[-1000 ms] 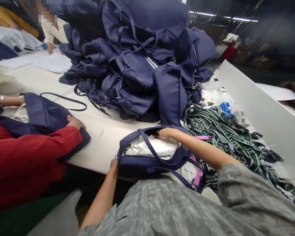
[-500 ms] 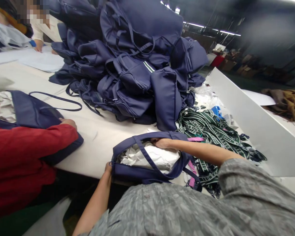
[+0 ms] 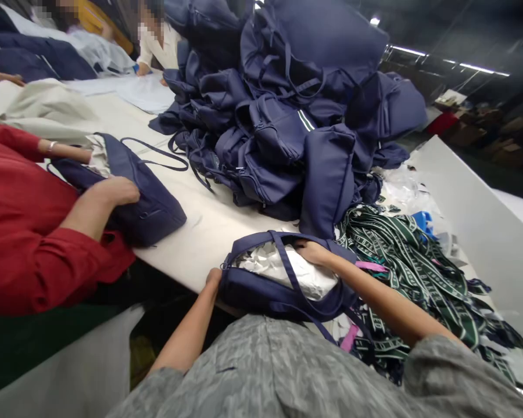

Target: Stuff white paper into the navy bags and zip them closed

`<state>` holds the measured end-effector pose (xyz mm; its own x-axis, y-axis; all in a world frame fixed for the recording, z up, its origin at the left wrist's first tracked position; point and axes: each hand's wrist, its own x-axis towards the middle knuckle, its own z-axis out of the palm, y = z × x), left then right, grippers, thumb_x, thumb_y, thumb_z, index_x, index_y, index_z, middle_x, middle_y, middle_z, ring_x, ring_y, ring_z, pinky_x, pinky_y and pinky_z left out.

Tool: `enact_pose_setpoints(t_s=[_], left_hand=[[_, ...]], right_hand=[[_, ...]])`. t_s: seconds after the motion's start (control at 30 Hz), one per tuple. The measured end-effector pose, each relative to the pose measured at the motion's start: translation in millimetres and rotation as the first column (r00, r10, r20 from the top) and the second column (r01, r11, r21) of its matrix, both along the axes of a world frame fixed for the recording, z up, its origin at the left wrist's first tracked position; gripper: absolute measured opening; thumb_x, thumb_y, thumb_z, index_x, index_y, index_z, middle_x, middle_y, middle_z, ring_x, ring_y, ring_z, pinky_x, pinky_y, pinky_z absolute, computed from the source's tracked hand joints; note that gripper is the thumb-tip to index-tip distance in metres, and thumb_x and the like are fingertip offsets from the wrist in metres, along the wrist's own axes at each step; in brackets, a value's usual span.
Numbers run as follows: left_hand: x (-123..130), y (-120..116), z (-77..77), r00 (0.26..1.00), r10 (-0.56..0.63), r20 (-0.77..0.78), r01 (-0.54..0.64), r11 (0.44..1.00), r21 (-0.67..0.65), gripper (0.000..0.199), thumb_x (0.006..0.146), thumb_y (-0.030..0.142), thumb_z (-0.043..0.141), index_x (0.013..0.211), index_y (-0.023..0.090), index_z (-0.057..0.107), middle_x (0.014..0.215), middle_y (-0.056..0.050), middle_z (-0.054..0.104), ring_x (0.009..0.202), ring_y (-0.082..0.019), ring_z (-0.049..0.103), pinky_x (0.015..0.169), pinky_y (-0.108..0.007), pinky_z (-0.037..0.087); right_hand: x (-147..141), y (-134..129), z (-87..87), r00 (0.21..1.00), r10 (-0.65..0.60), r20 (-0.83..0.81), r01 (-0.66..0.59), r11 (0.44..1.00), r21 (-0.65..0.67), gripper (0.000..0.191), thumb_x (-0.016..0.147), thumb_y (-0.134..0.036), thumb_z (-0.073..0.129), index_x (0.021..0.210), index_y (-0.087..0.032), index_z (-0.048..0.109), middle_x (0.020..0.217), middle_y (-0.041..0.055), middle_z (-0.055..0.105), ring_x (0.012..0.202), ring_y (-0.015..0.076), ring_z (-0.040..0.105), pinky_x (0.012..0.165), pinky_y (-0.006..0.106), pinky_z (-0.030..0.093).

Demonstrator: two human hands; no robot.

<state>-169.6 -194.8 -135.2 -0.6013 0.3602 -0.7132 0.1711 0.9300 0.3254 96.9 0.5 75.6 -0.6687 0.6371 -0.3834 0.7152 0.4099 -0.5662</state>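
Observation:
A navy bag (image 3: 261, 293) lies unzipped at the table's front edge, right before me, its strap crossing the opening. Crumpled white paper (image 3: 305, 273) fills it. My left hand (image 3: 214, 278) is closed on the bag's left end, by the zip; some of its fingers are hidden. Through the opening reaches my right hand (image 3: 312, 253), its fingers curled against the paper at the far rim, the tips partly out of sight.
Behind the bag rises a big heap of navy bags (image 3: 279, 128). Green lettered straps (image 3: 401, 273) lie piled at right, beside a white partition (image 3: 475, 232). At left a co-worker in red sleeves (image 3: 70, 261) handles another navy bag (image 3: 152, 197) with paper in it.
The view has swung left, so everything sits further right. My right hand stays at the paper and my left at the bag's end. The co-worker's near hand has shifted on the other bag.

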Motion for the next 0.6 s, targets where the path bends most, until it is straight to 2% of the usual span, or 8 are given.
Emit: enact_pose_setpoints(t_s=[0.07,0.13,0.2,0.27,0.33,0.43,0.53,0.6], left_hand=[[0.6,0.2,0.2,0.999,0.021,0.027,-0.020,1.000,-0.020,0.026,0.090,0.037,0.062,0.097,0.013,0.066,0.099,-0.007,0.069,0.097,-0.019,0.066,0.085,-0.035,0.053],[1.6,-0.6,0.1,0.998,0.034,0.048,-0.032,0.999,-0.032,0.028,0.090,0.039,0.061,0.097,0.012,0.066,0.102,-0.008,0.069,0.099,-0.020,0.066,0.086,-0.036,0.053],[2.4,-1.4,0.5,0.997,0.037,0.060,-0.035,0.999,-0.037,0.029,0.090,0.040,0.061,0.096,0.012,0.066,0.103,-0.009,0.069,0.100,-0.020,0.066,0.087,-0.036,0.052],[2.9,-1.6,1.7,0.997,0.041,0.068,-0.038,0.998,-0.042,0.029,0.090,0.040,0.060,0.096,0.012,0.066,0.104,-0.010,0.070,0.101,-0.020,0.066,0.087,-0.036,0.052],[3.3,-1.5,3.2,0.996,0.049,0.071,-0.046,0.998,-0.044,0.030,0.090,0.040,0.060,0.098,0.012,0.066,0.106,-0.011,0.070,0.102,-0.020,0.066,0.086,-0.035,0.052],[4.5,-1.9,4.6,0.995,0.072,0.075,-0.069,0.997,-0.035,0.034,0.088,0.041,0.061,0.099,0.010,0.067,0.109,-0.015,0.070,0.102,-0.023,0.067,0.084,-0.035,0.053],[5.8,-2.8,4.3,0.992,0.104,0.072,-0.103,0.995,-0.012,0.038,0.082,0.040,0.064,0.099,0.006,0.070,0.112,-0.023,0.068,0.106,-0.031,0.066,0.078,-0.033,0.052],[6.2,-3.3,4.0,0.990,0.123,0.071,-0.123,0.992,-0.004,0.042,0.078,0.040,0.065,0.101,0.004,0.071,0.114,-0.027,0.067,0.108,-0.036,0.064,0.074,-0.033,0.051]], right_hand=[[-7.3,-12.8,14.3,0.983,0.158,-0.098,-0.149,0.984,0.095,0.030,0.094,-0.024,0.047,0.112,-0.018,0.070,0.116,0.0109,0.068,0.108,0.0241,0.063,0.101,0.037,0.045],[-18.0,-29.1,27.5,0.901,0.343,-0.265,-0.303,0.936,0.182,0.032,0.096,-0.027,0.045,0.115,-0.020,0.069,0.122,0.0104,0.065,0.114,0.0227,0.059,0.103,0.036,0.043],[-31.5,-43.9,36.2,0.792,0.477,-0.381,-0.450,0.878,0.163,0.029,0.095,-0.027,0.047,0.108,-0.021,0.072,0.118,0.0085,0.066,0.113,0.0208,0.059,0.100,0.032,0.045],[-46.6,-53.5,38.0,0.743,0.531,-0.407,-0.556,0.829,0.067,0.025,0.094,-0.031,0.052,0.100,-0.021,0.074,0.106,0.0072,0.069,0.105,0.0202,0.062,0.094,0.030,0.048],[-61.4,-57.6,34.0,0.768,0.540,-0.345,-0.572,0.820,0.012,0.023,0.091,-0.034,0.057,0.095,-0.021,0.075,0.094,0.0066,0.070,0.097,0.0209,0.064,0.090,0.030,0.049],[-79.5,-59.5,25.1,0.809,0.579,-0.099,-0.574,0.815,0.079,0.020,0.087,-0.035,0.062,0.089,-0.018,0.073,0.090,0.0092,0.070,0.092,0.0239,0.063,0.084,0.032,0.048],[-91.0,-64.5,18.9,0.719,0.668,0.193,-0.693,0.708,0.133,0.023,0.086,-0.033,0.062,0.091,-0.013,0.070,0.093,0.0160,0.069,0.090,0.0287,0.063,0.076,0.034,0.048],[-95.4,-70.4,13.9,0.652,0.695,0.303,-0.754,0.636,0.162,0.023,0.085,-0.029,0.059,0.097,-0.011,0.068,0.098,0.0197,0.067,0.092,0.0308,0.062,0.074,0.035,0.047]])
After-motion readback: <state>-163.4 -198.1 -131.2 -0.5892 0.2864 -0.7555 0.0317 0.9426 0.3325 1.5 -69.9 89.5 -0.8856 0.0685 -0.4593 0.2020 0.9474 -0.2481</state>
